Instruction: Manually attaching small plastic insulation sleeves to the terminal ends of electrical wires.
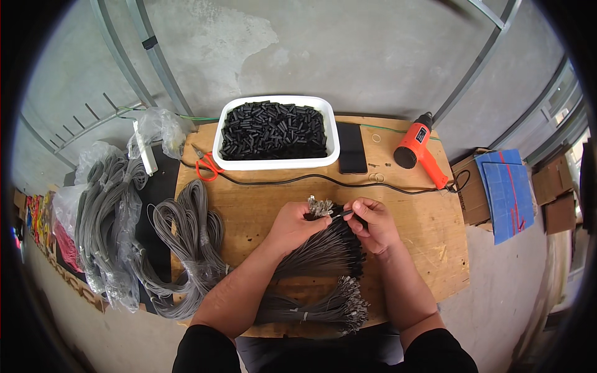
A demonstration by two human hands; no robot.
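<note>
Over the middle of the table, my left hand (298,225) is closed round a bunch of grey cables, their silvery ends (320,206) sticking up past the fingers. Close beside it, my right hand (372,225) pinches a short black tube (347,213) at the end of one cable. Below both hands fans out a bundle of grey cables (317,252) whose ends are black. Nearer to me lies another grey bundle with bare metallic ends (351,304), tied by a band. A white tub (277,165) full of short black tubes (273,130) stands beyond my hands.
An orange heat gun (418,149) lies back right, its black cord (298,180) crossing the table. A black phone (352,149) sits beside the tub, red-handled scissors (209,166) left of it. Coiled grey cables (193,230) cover the left side. Cardboard and blue sheets (507,193) stand right.
</note>
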